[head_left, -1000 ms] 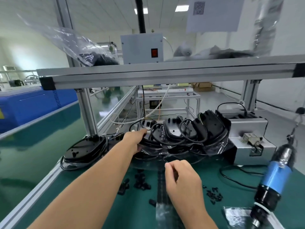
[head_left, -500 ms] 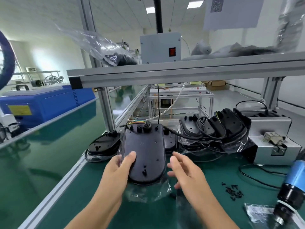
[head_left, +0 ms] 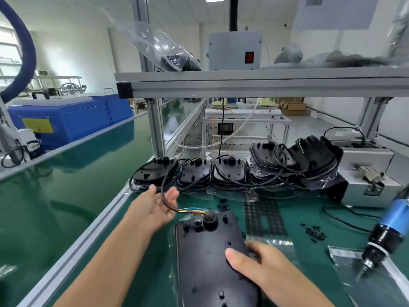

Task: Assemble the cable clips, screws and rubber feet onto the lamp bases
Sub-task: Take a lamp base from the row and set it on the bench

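Head view, nearest first: a black lamp base (head_left: 210, 258) lies underside up on the green worktop (head_left: 137, 269), on a clear plastic sheet. The right hand (head_left: 263, 268) grips its right edge, thumb on top and fingers curled under the rim. The left hand (head_left: 155, 209) is just beyond the base's far left corner, palm up, fingers relaxed and apart, with the base's black cable (head_left: 164, 187) looping over them; coloured wires run from the cable into the round socket at the base's far end.

To the right a blue and black electric screwdriver (head_left: 385, 231) hangs tip down over a small plastic bag (head_left: 345, 255). Near it lies a scatter of small black screws (head_left: 315, 232). A sheet of black rubber feet (head_left: 264, 216) lies just beyond the held base.

Farther back, a row of more lamp bases (head_left: 234, 171) with coiled cables stands along the worktop's rear edge, beside a grey metal machine (head_left: 367, 173). Above runs an aluminium shelf (head_left: 243, 83) carrying a grey box with a red switch (head_left: 235, 50) and a clear bag of black parts (head_left: 168, 52). Left of the worktop a green conveyor belt (head_left: 55, 185) stretches away toward a blue cabinet (head_left: 68, 120) in a white-walled room.
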`<state>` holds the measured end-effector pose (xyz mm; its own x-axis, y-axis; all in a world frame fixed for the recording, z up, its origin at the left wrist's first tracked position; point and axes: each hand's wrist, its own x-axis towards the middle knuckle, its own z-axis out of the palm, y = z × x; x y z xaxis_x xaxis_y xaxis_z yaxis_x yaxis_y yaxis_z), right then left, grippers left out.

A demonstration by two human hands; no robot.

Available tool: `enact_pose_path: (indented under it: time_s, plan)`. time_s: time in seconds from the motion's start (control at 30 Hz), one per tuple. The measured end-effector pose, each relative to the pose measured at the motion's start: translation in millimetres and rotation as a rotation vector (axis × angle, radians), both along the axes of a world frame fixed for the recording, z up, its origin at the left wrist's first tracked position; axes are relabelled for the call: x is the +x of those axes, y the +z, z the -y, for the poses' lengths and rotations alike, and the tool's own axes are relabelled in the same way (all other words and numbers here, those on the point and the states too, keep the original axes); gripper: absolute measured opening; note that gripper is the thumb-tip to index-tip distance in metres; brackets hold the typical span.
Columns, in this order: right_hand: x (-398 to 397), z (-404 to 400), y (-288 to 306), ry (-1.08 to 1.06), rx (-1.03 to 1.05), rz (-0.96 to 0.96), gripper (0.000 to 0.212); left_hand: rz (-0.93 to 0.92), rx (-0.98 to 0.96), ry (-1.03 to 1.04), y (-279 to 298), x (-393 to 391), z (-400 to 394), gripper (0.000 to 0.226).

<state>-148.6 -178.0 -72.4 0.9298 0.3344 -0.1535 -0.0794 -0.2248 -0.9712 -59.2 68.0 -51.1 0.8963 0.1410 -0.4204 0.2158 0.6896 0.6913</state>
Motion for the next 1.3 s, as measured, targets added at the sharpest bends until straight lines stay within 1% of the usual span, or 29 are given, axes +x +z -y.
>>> enact_pose_path:
  time_s: [0.07, 0.13, 0.33, 0.4, 0.53, 0.6, 0.63, 0.67, 0.7, 0.73, 0.8, 0.83, 0.87, 0.93, 0.97, 1.0, 1.03, 1.07, 1.1, 1.17, 1.2, 1.27, 1.3]
  plan:
    - [-10, 4, -4, -0.016, -0.018, -0.057, 0.029, 0.024, 0.022, 0.015, -2, 3, -2, 0.034]
    - [-15, 6, -5, -0.026, -0.057, -0.085, 0.032, 0.094, 0.025, -0.006, -5, 1, -3, 0.026]
    - [-12, 7, -7, -0.056, -0.182, -0.089, 0.035, 0.269, 0.109, -0.098, -4, -10, 3, 0.023]
    - [-11, 9, -5, -0.064, -0.324, -0.058, 0.043, 0.324, 0.150, -0.147, 3, -15, 5, 0.022]
    - [-7, 12, -1, -0.071, -0.715, 0.096, 0.073, 0.451, 0.327, -0.209, 23, -27, 11, 0.018]
    - [-3, 10, 8, -0.147, -0.914, 0.241, 0.073, 0.518, 0.406, -0.247, 32, -38, 19, 0.019]
    - [2, 8, 16, -0.207, -0.913, 0.325, 0.069, 0.540, 0.446, -0.260, 35, -44, 24, 0.024]
    - [9, 5, 26, -0.257, -0.819, 0.393, 0.063, 0.559, 0.487, -0.270, 37, -50, 31, 0.026]
    - [17, 1, 38, -0.276, -0.657, 0.423, 0.059, 0.577, 0.531, -0.277, 38, -57, 38, 0.028]
    - [28, -5, 50, -0.273, -0.453, 0.407, 0.054, 0.595, 0.581, -0.284, 38, -63, 45, 0.028]
    - [47, -21, 70, -0.224, -0.057, 0.259, 0.043, 0.626, 0.698, -0.298, 37, -72, 58, 0.022]
    - [55, -30, 79, -0.198, 0.124, 0.156, 0.041, 0.644, 0.750, -0.315, 36, -77, 65, 0.016]
    - [62, -39, 87, -0.190, 0.296, 0.052, 0.045, 0.659, 0.786, -0.336, 33, -80, 69, 0.011]
    - [72, -50, 98, -0.208, 0.583, -0.095, 0.049, 0.655, 0.807, -0.395, 27, -87, 73, 0.008]
    - [75, -53, 102, -0.215, 0.671, -0.130, 0.047, 0.642, 0.821, -0.440, 25, -90, 73, 0.006]
    - [77, -54, 104, -0.209, 0.722, -0.143, 0.044, 0.631, 0.866, -0.484, 25, -91, 71, 0.009]
    - [77, -54, 105, -0.184, 0.747, -0.146, 0.040, 0.613, 0.921, -0.516, 27, -91, 69, 0.021]
    - [75, -54, 107, -0.144, 0.751, -0.137, 0.038, 0.568, 0.929, -0.516, 30, -89, 65, 0.037]
    - [71, -54, 108, -0.100, 0.736, -0.113, 0.036, 0.494, 0.858, -0.483, 35, -83, 60, 0.052]
    - [59, -53, 110, -0.015, 0.650, -0.029, 0.034, 0.362, 0.595, -0.400, 46, -58, 48, 0.068]
    - [51, -54, 110, 0.024, 0.586, 0.016, 0.033, 0.314, 0.459, -0.376, 52, -42, 41, 0.071]
    - [32, -58, 111, 0.095, 0.445, 0.105, 0.031, 0.239, 0.160, -0.367, 68, -10, 32, 0.072]
    - [22, -60, 111, 0.122, 0.377, 0.145, 0.030, 0.206, 0.036, -0.335, 75, 3, 31, 0.067]
